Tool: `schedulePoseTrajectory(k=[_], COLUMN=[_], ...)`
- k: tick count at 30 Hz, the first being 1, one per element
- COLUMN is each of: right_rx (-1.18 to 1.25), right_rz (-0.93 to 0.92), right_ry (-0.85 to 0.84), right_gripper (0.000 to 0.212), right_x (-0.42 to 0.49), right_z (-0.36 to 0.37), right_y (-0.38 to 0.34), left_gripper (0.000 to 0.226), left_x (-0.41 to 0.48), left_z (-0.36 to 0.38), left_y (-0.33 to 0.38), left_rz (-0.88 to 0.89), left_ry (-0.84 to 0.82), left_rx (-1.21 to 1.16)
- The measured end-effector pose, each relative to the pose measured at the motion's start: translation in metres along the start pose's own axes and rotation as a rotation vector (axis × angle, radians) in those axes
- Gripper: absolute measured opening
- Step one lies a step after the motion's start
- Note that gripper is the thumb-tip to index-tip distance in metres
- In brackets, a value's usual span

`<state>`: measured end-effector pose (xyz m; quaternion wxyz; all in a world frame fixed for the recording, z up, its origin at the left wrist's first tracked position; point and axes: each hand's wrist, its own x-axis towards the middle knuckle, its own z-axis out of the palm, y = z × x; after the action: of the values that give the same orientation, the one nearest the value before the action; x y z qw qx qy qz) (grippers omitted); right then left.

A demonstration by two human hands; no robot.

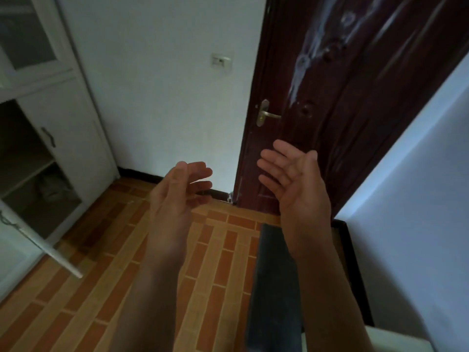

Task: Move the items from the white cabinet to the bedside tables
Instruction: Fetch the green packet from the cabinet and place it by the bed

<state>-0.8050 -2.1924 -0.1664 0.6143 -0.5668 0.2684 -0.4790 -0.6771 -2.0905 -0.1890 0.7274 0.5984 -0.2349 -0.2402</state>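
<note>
Left hand [175, 199] and right hand [294, 184] open, grips empty; a crumpled pale bundle [54, 186] sits in the tall white cabinet [76, 118] at left, so the job looks unfinished.

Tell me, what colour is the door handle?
Brass gold; the door handle shows clearly in the head view, against the dark reddish-brown door.

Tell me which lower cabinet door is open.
The lower left door, swung out toward the camera; the lower right door, with the dark handle, is shut.
</note>
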Motion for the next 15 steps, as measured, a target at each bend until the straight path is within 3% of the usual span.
schedulePoseTrajectory(k=[5, 9, 15], right_rx=[-0.003, 0.038, 0.132], right_rz=[0.083, 0.108, 0.148], right_ry=[-0.100, -0.226, -0.358], right_gripper=[0.047, 0.057, 0.057], right_x=[0.034, 0.074, 0.157], right_z=[0.051, 0.094, 0.144], right_y=[0.029, 0.058, 0.102], left_gripper=[0.042, 0.051, 0.051], left_x=[0.043, 0.080, 0.153], left_z=[-0.042, -0.068, -0.078], left_y=[-0.003, -0.014, -0.023], left_rz=[0.030, 0.018, 0.029], left_ry=[0.123, 0.204, 0.329], left_rx=[-0.039, -0.018, 0.072])
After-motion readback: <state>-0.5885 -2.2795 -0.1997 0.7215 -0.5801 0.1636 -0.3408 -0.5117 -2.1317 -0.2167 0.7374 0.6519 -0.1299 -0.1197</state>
